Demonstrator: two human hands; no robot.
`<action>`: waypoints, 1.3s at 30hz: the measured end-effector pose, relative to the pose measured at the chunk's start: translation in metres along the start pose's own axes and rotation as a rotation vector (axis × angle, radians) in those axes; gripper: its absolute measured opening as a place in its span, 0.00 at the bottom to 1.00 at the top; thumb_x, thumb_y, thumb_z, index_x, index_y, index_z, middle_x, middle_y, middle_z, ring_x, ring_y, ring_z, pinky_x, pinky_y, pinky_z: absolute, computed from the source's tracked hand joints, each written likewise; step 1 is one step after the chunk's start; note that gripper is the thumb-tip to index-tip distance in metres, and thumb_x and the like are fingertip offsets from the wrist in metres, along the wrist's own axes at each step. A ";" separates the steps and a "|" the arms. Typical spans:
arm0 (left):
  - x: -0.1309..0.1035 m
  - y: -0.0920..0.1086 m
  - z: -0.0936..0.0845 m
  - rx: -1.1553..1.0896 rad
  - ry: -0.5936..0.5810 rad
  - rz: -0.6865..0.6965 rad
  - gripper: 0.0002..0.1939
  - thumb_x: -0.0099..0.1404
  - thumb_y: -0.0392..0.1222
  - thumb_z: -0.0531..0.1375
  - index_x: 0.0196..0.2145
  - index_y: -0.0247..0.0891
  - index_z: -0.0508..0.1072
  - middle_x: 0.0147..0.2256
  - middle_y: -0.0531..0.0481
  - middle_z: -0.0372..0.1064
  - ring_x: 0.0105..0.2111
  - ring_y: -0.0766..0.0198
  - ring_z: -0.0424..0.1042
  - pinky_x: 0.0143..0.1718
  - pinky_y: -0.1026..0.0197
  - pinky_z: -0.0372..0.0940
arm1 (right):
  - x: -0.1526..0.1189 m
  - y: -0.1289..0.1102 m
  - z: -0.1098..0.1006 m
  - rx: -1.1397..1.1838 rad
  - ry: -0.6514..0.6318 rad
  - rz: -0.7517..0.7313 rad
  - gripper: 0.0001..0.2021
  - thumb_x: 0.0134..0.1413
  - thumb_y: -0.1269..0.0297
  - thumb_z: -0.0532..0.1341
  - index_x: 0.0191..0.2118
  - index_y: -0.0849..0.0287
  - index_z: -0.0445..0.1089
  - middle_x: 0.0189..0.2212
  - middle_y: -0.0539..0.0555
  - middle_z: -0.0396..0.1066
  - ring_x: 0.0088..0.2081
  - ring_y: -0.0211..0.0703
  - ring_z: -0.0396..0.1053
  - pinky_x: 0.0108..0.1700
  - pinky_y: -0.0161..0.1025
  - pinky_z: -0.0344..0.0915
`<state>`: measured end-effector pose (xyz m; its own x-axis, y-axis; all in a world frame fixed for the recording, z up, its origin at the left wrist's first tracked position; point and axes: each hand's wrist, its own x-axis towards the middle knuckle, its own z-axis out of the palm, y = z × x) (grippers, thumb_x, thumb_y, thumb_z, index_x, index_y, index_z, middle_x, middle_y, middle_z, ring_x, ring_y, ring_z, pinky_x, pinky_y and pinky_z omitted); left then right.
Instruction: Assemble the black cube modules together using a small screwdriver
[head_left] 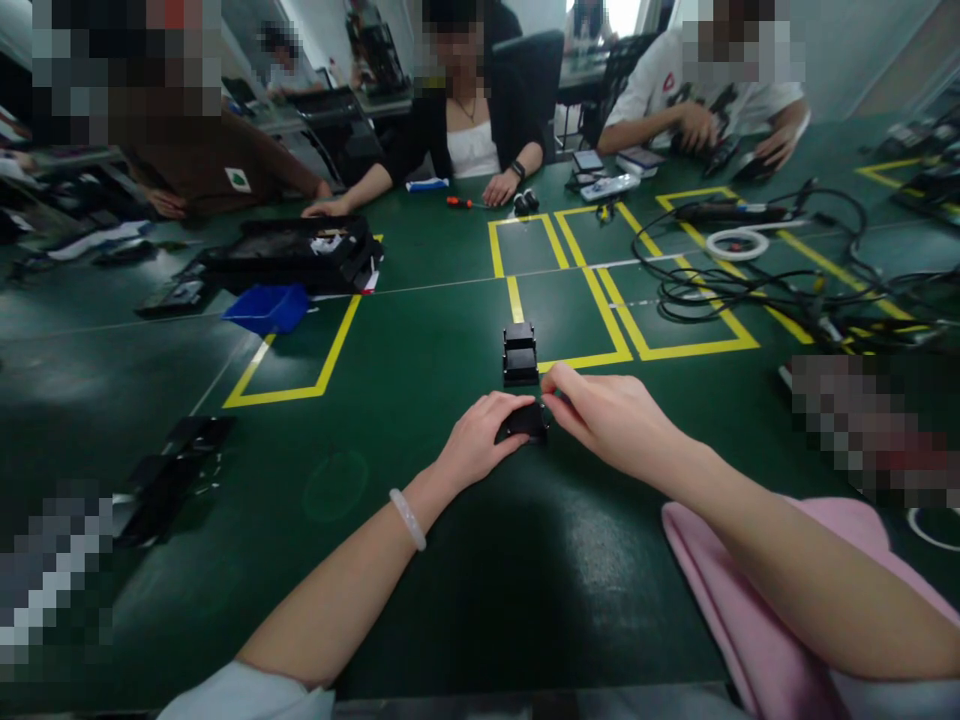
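Head view: over a green table (480, 620), the left hand (480, 432) holds a small black part (527, 424) between thumb and fingers, which close on its left end. The part lies at or just above the tabletop, in from the middle of the near edge; whether it touches the surface is hard to tell. The right hand (611, 408) is at the part's right end, thumb and fingertips drawn narrowly together; whether they grip anything small cannot be told.

Just beyond the held part, toward the far edge, sits a row of black pieces (520, 355), beside the corner of a yellow tape outline (589, 360). A pink cloth (817, 630) lies toward the near right corner, beneath the right forearm. Toward the left edge are some black parts (191, 440), and farther back a blue tray (268, 308) stands just in front of a black case (292, 250). Tangled black cables (697, 300) spread toward the right edge, with a white coil (737, 245) among them.

Three co-workers sit along the far edge, where a screwdriver with an orange handle (459, 203) lies near the hand of the middle one (504, 188).
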<state>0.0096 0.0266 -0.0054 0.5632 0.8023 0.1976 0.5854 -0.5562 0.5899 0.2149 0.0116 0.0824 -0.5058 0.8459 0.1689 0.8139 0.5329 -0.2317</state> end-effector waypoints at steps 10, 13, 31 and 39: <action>0.004 -0.002 -0.001 0.007 0.021 -0.010 0.21 0.65 0.41 0.58 0.55 0.42 0.63 0.50 0.47 0.65 0.50 0.56 0.64 0.53 0.51 0.61 | 0.005 0.006 0.005 0.017 0.012 0.012 0.10 0.64 0.59 0.47 0.38 0.57 0.60 0.27 0.49 0.71 0.27 0.39 0.69 0.27 0.34 0.51; 0.005 -0.002 -0.002 0.000 0.007 -0.015 0.21 0.65 0.41 0.58 0.55 0.42 0.62 0.50 0.46 0.65 0.50 0.56 0.64 0.53 0.51 0.61 | 0.005 0.006 0.004 0.039 0.018 0.009 0.07 0.64 0.62 0.48 0.40 0.57 0.60 0.28 0.48 0.70 0.27 0.38 0.68 0.28 0.34 0.52; 0.003 -0.001 -0.003 0.026 0.001 -0.010 0.23 0.65 0.38 0.57 0.57 0.43 0.60 0.52 0.46 0.62 0.52 0.56 0.63 0.54 0.51 0.61 | 0.004 0.006 0.006 0.062 0.040 0.015 0.09 0.64 0.60 0.47 0.39 0.57 0.60 0.29 0.50 0.71 0.29 0.39 0.69 0.29 0.34 0.53; -0.023 0.000 -0.028 0.182 -0.008 -0.079 0.25 0.66 0.42 0.55 0.60 0.46 0.57 0.56 0.47 0.59 0.55 0.56 0.61 0.55 0.50 0.60 | 0.006 0.005 0.006 0.076 0.040 0.027 0.07 0.63 0.63 0.47 0.40 0.57 0.59 0.29 0.50 0.71 0.28 0.38 0.69 0.29 0.34 0.53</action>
<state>-0.0196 0.0139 0.0117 0.5156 0.8437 0.1496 0.7232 -0.5221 0.4522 0.2143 0.0192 0.0768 -0.4706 0.8596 0.1992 0.8023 0.5108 -0.3089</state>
